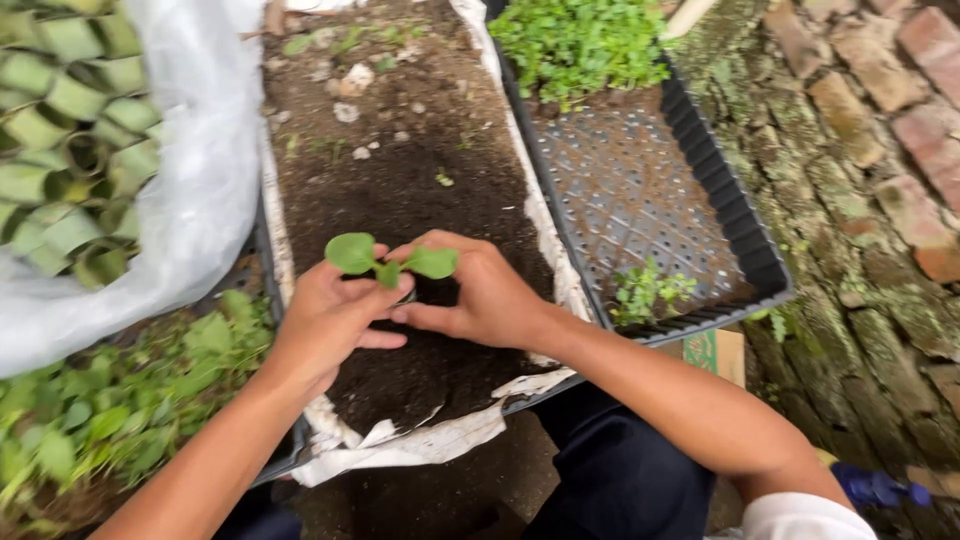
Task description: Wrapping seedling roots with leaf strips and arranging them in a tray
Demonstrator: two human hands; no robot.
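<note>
Both forearms come up from the bottom of the frame and meet over the middle tray, so that's where everything is going on. Left hand [325, 320] and right hand [480, 295] are cupped together around a small seedling [388, 262], fingers pinching in at its base, two round green leaves poking up above the knuckles. So both hands are closed on the seedling, right at soil level over the dark potting soil [400, 190] in the paper-lined tray [545, 215]. For doing this bit well, the person probably wants to keep the pinch low on the stem base and not squash those leaves, press the soil in from both sides evenly so the plant sits upright, and go gentle since a stem that young looks like it'd snap easily. Whether there's a little pot or ring under the fingers is hard to tell. Moving outward: a black seedling tray [720, 200] sits just to the right, mostly emptied, with a clump of green sprouts [580, 40] at its far end. On the left there's white plastic sheeting [190, 170] over stacked green tubes [60, 130], and leafy plants [110, 410] below.
</note>
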